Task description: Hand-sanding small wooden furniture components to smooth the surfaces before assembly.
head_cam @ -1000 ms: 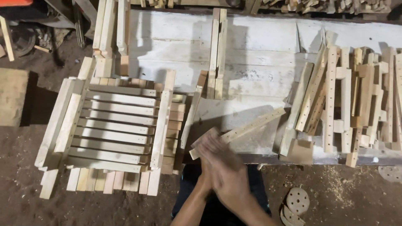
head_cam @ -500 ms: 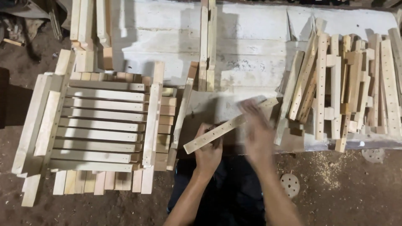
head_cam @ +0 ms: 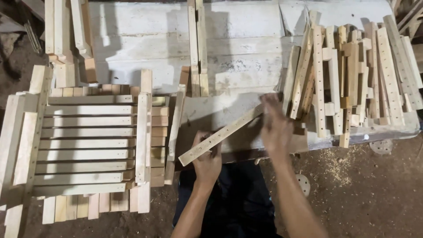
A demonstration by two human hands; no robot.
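Far left we've got the slatted frame (head_cam: 88, 141), a stack of assembled slat panels w/ loose strips poking out underneath; nothing touches it, so we leave it be. Behind it, a few upright strips (head_cam: 61, 39) lean at the bench's back-left corner.

Next over, our left hand (head_cam: 207, 161) is closed round the near end of the drilled strip (head_cam: 222, 134), a long pale piece w/ a row of small holes. It lies diagonal across the front of the white workbench (head_cam: 246, 26), near end overhanging toward us, far end running up to the right. We'd judge the grip OK but low: holding at the very end lets the far end swing, so pinning it flat on the bench keeps it steady.

Then our right hand (head_cam: 275, 125), blurred mid-motion at the strip's far end, beside the pile of strips (head_cam: 352, 75) on the right. Can't tell if it's open or gripping; too smeared. Best bet, as we read it: take one piece off the pile's near edge, not from under, since those strips overlap & a tug could slide several off the bench front.

Sawdust (head_cam: 339, 163) on the floor below, right.
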